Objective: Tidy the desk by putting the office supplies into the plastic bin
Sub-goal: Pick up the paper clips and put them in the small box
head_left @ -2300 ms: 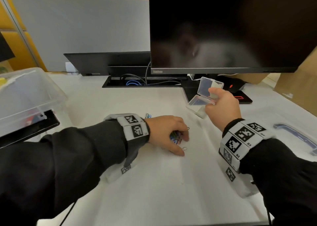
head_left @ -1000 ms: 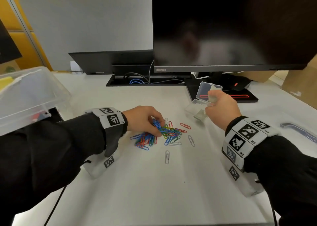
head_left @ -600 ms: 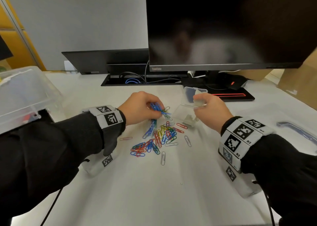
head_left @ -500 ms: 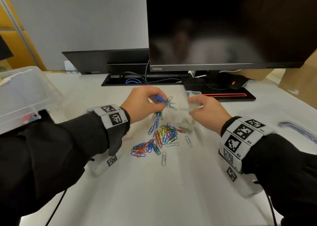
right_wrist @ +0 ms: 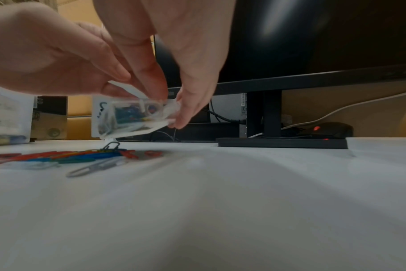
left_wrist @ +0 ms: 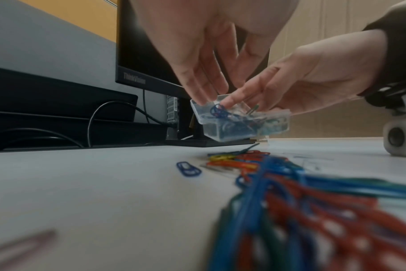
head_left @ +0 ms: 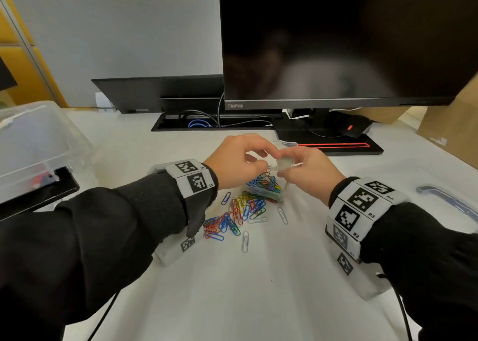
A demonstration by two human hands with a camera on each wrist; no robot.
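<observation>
My right hand (head_left: pixel 307 175): fingers and thumb curled round the small clear case (left_wrist: pixel 241 122), holding it tilted just above the desk (head_left: pixel 258 289).
My left hand (head_left: pixel 238 159): fingertips (left_wrist: pixel 203 95) straight, reaching into the open top of the case; they grip nothing that I can see.
Case contents: coloured paper clips, mostly blue, some poking over the rim.
Left wrist view only: the case's open mouth, a blue clip at its lip, my fingertips meeting there.
Right wrist view only: the case from its end wall, clips seen through the plastic; its lid is too blurred to place.
Head view only: the loose paper clips (head_left: pixel 238 214) spread on the desk below and between my wrists, a few silver ones apart from the heap.
Plastic bin (head_left: pixel 38 144): clear, at the far left of the desk, well apart from the case; contents unclear.
Writing: "ThinkVision" on the bezel of the monitor (head_left: pixel 336 43); "L5", "R2", "R3" on my wrist markers.
</observation>
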